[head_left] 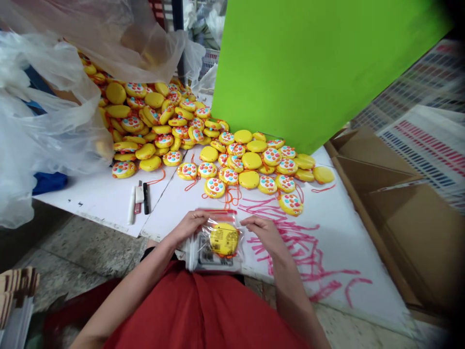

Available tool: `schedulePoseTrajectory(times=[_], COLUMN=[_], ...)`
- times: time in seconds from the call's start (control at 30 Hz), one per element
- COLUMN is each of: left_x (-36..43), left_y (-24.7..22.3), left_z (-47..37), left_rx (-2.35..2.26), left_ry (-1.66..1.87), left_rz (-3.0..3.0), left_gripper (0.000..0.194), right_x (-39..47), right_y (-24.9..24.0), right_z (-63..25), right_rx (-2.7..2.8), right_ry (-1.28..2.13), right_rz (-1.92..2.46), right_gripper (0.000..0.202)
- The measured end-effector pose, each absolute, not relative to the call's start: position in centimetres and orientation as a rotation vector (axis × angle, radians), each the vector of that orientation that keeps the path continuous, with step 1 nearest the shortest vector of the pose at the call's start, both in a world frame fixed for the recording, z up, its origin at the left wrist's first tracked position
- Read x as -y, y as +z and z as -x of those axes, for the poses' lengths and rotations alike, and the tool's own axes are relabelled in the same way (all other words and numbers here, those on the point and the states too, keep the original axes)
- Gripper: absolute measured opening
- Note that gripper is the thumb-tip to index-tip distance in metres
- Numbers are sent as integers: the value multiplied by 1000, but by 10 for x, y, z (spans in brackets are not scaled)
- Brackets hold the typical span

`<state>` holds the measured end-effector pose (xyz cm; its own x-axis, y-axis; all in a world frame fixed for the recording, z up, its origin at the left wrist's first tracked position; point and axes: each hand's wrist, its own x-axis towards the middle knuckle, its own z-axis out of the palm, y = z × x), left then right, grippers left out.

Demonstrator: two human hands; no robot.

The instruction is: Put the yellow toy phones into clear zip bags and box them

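From my remote seat I see the left hand point(192, 225) pinching the clear bag point(208, 233) at its far left corner; whether the right hand point(264, 233), fingertips at its right edge, grips it I cannot tell. The yellow toy point(224, 239) sits inside, at the table's point(163, 213) near edge, pink strips point(307, 254) to the right.

Too small to read is the lettering point(230, 236) on the bagged yellow toy point(220, 230) at 6 o'clock, while plastic sheeting point(105, 34) at 10 veils part of the toy pile point(154, 100), and the view's edges crop the green panel point(308, 58) at 1 and stacked cardboard point(16, 286) at 8.
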<state>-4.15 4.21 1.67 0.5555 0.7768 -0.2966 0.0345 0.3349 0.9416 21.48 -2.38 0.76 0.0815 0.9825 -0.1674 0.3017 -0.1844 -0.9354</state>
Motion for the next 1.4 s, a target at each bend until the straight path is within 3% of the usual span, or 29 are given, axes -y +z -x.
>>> schedulePoseTrajectory(times=[0.13, 0.6, 0.7, 0.83, 0.9, 1.17, 1.27, 1.4], left_x=[-43, -41, -41, -37, -34, -19, -16, -16], left_y=[12, 9, 6, 4, 6, 18, 17, 12], left_z=[43, 36, 34, 27, 23, 2, -1, 1], left_rx=[-854, -805, -859, -989, -1073, -1329, -1364, -1401], left_ry=[619, 645, 612, 565, 551, 124, 114, 194], left_rz=[-1134, -1053, -1083, -1330, -1574, -2382, -2545, -2644], left_gripper=[19, 57, 50, 36, 30, 18, 16, 19], right_x=[24, 27, 35, 46, 44, -10, -21, -16], right_y=[10, 11, 34, 67, 71, 11, -5, -8], right_z=[-215, -209, -247, -312, -335, -331, -324, -327], right_rx=[1333, 1081, 1003, 727, 698, 1261, 1239, 1349], right_ry=[1110, 1049, 613, -370, -583, -108, 1, 20], right_rz=[1599, 1439, 1606, 1782, 1776, 2307, 2525, 2495], right_gripper=[20, 30, 33, 32, 36, 62, 65, 66])
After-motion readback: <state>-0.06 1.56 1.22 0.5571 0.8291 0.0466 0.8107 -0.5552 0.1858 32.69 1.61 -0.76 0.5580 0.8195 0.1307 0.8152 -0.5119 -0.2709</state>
